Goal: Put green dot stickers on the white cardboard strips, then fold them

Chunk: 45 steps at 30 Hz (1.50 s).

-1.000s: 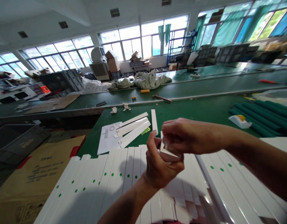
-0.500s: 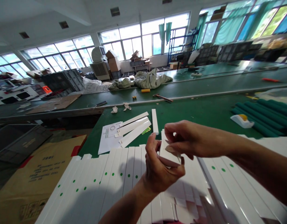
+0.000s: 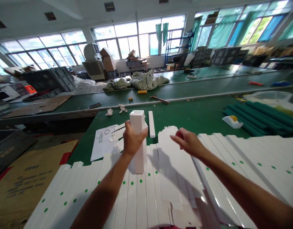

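Note:
My left hand (image 3: 133, 140) is closed round a tall white square box (image 3: 139, 140), held upright with its open end up and its lower end over the rows of flat white strips (image 3: 127, 197). My right hand (image 3: 188, 142) hovers to the right with fingers loosely curled and nothing in them, just above a stack of flat white blanks (image 3: 171, 152). The strips below carry small green dot stickers.
The green table (image 3: 196, 116) holds a paper sheet (image 3: 102, 143), loose white strips (image 3: 150, 124), a white tape dispenser (image 3: 232, 121) and green foam tubes (image 3: 261, 117). More white strips (image 3: 251, 159) lie at the right. A cardboard box (image 3: 24, 181) sits lower left.
Both hands were together working on the end of a white piece. Now they have parted: the left hand holds the formed box upright farther left, and the right hand has let go.

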Tool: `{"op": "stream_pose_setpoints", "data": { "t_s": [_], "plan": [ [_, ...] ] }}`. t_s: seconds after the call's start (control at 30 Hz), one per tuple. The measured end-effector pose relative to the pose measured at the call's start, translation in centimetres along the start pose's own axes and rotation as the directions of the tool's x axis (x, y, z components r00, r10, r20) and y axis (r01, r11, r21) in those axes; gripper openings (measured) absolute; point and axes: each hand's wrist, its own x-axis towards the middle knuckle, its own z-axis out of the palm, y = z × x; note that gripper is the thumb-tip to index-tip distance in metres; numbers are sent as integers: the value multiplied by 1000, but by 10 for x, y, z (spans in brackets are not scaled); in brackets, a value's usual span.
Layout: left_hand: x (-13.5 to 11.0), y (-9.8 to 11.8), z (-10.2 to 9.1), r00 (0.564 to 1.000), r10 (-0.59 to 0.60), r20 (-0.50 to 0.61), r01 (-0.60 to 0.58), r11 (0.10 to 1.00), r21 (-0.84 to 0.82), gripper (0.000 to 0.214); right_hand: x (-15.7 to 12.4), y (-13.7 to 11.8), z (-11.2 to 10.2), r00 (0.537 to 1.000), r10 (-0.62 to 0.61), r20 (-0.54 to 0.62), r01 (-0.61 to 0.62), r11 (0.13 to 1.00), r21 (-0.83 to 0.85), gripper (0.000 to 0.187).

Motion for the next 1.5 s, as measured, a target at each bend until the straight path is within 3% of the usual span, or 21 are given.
{"op": "stream_pose_setpoints", "data": {
  "t_s": [0.1,0.17,0.27,0.3,0.37,0.43,0.53,0.63,0.7,0.8,0.9,0.93,1.0,1.07,1.1,1.13,1.17,1.23,1.3,1.37,1.5],
  "plan": [
    [64,-14,23,996,46,78,-64,967,248,69,-13,60,49,990,113,90,-60,886,-459,64],
    [74,-26,52,992,81,100,-117,891,439,87,-26,87,80,965,227,135,-101,790,-605,80],
    [33,-45,108,978,19,206,-135,813,566,89,-43,104,106,938,317,142,-147,734,-663,85],
    [11,-51,126,955,-56,291,-124,816,565,91,-47,106,109,937,323,134,-157,731,-664,84],
    [-35,-58,157,865,-247,436,-55,818,572,97,-50,107,109,939,319,129,-161,739,-654,83],
    [-69,-58,179,799,-344,494,-30,797,603,98,-50,108,104,941,305,149,-150,767,-624,84],
    [-86,-50,192,770,-382,512,17,814,581,85,-49,113,97,944,267,195,-114,817,-565,80],
    [-80,-37,188,764,-412,497,83,826,558,79,-49,119,91,947,235,217,-90,848,-522,73],
    [-74,-30,178,775,-380,504,50,833,551,64,-49,120,87,952,216,218,-88,873,-480,71],
    [-70,-24,156,778,-289,558,-48,858,511,32,-47,113,79,970,232,78,-191,916,-352,59],
    [-80,-19,133,821,-118,559,-171,883,437,31,-39,90,69,934,342,-104,-326,935,139,59],
    [-86,-16,127,841,4,540,-252,887,387,34,-35,80,65,923,375,-85,-320,872,371,62],
    [-103,-8,116,833,307,460,-456,852,258,37,-27,57,57,930,367,29,-270,625,732,63],
    [-116,3,107,762,542,355,-614,778,129,37,-21,34,47,940,336,51,-195,411,891,58],
    [-119,9,102,748,588,307,-636,767,83,36,-19,24,42,943,331,23,-145,348,926,55],
    [-120,16,97,773,576,267,-608,793,51,36,-17,15,37,946,325,-21,-86,312,946,55],
    [-118,22,91,829,503,245,-525,851,27,39,-17,9,32,950,303,-69,-24,292,956,56],
    [-107,32,80,919,248,307,-251,967,-31,59,-19,2,24,966,202,-158,100,270,958,62],
    [-95,39,70,881,74,467,-35,995,-92,69,-24,1,18,976,77,-202,177,249,952,66],
    [-87,44,64,820,67,569,7,992,-126,62,-29,1,13,980,8,-198,190,243,951,68],
    [-86,49,62,875,111,471,-78,993,-88,70,-37,-5,6,972,2,-237,230,232,945,71]
  ]
}}
